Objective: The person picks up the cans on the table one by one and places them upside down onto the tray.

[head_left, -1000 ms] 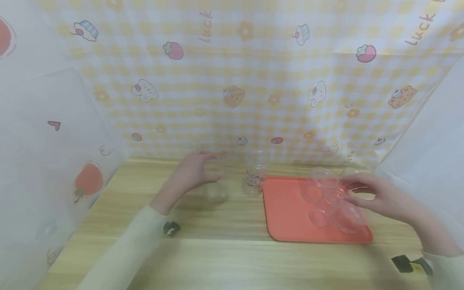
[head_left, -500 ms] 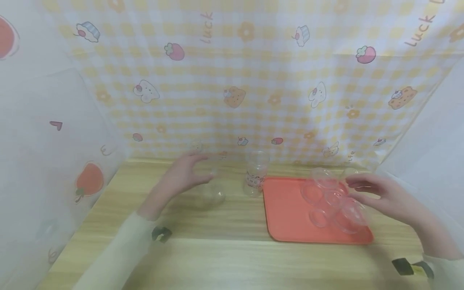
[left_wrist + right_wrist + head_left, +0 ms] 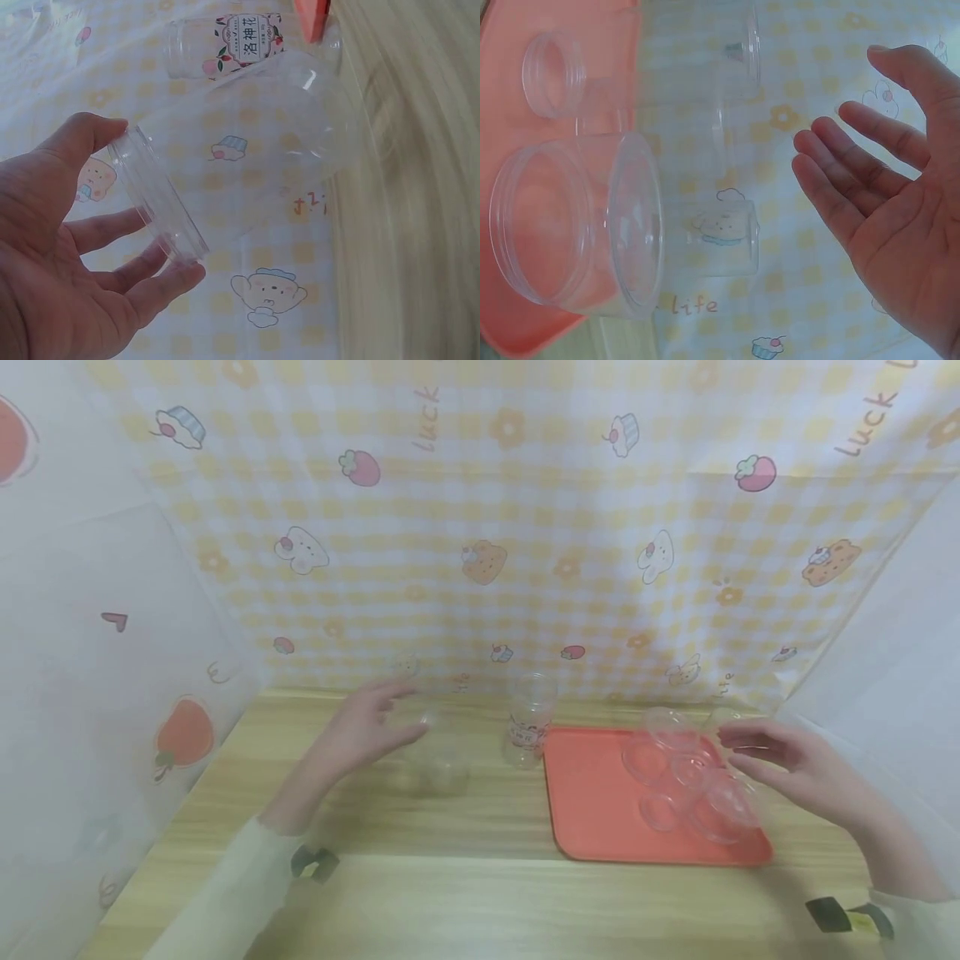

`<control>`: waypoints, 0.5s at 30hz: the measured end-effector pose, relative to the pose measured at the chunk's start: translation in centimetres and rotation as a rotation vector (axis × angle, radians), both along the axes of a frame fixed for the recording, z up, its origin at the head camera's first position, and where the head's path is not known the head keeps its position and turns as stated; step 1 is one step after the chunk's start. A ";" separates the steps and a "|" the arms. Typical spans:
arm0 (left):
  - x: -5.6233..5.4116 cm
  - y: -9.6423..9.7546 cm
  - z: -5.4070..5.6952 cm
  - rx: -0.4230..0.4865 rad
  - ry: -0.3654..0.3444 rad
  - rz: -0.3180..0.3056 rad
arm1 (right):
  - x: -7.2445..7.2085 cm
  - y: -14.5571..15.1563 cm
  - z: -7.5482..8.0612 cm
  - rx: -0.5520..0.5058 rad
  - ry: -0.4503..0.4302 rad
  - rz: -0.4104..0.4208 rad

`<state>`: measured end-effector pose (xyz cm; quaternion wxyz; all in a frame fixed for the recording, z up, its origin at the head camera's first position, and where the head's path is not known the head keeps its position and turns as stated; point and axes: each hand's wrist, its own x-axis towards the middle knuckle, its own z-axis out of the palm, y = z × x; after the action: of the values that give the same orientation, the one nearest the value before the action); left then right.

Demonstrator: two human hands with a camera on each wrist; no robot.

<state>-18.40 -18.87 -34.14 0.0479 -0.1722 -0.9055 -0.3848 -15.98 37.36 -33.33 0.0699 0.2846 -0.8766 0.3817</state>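
Note:
My left hand (image 3: pixel 352 735) grips a clear plastic jar (image 3: pixel 169 199) by its round rim, the thumb on one side and the fingers on the other. In the left wrist view the jar tilts, its rounded base low by the wooden table; in the head view its outline is faint. A second clear jar (image 3: pixel 529 733), with a flowered label, stands upright to the right. My right hand (image 3: pixel 795 768) hovers at the right of the orange-red tray (image 3: pixel 592 814), its fingers loosely bent and holding nothing. Several clear jars (image 3: pixel 634 225) stand beside it on the tray.
A small clear round container (image 3: pixel 553 73) also sits on the tray. Behind the wooden table (image 3: pixel 465 893) hangs a yellow checked cloth (image 3: pixel 420 552). White sheets with printed fruit (image 3: pixel 183 731) cover the left side; another white sheet is on the right.
My left hand has moved left and slightly toward me, carrying the clear jar with it. The right hand has drifted slightly right, away from the jars. The tray and labelled jar stay put.

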 end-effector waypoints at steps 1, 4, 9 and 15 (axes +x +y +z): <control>0.1 -0.2 -0.1 0.014 -0.006 -0.003 | 0.0 0.0 0.0 -0.008 -0.001 0.001; 0.5 -0.6 -0.4 0.065 -0.037 -0.009 | 0.0 -0.2 -0.1 -0.037 0.002 0.009; 0.9 -1.2 -0.8 0.103 -0.082 0.020 | 0.0 -0.4 -0.2 -0.063 0.007 0.006; 1.2 -1.7 -1.3 0.147 -0.072 0.032 | 0.0 -0.8 -0.4 -0.077 0.013 -0.027</control>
<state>-17.20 -20.56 -35.40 0.0341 -0.1400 -0.8786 -0.4553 -15.94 36.57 -33.70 0.0919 0.2723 -0.8645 0.4123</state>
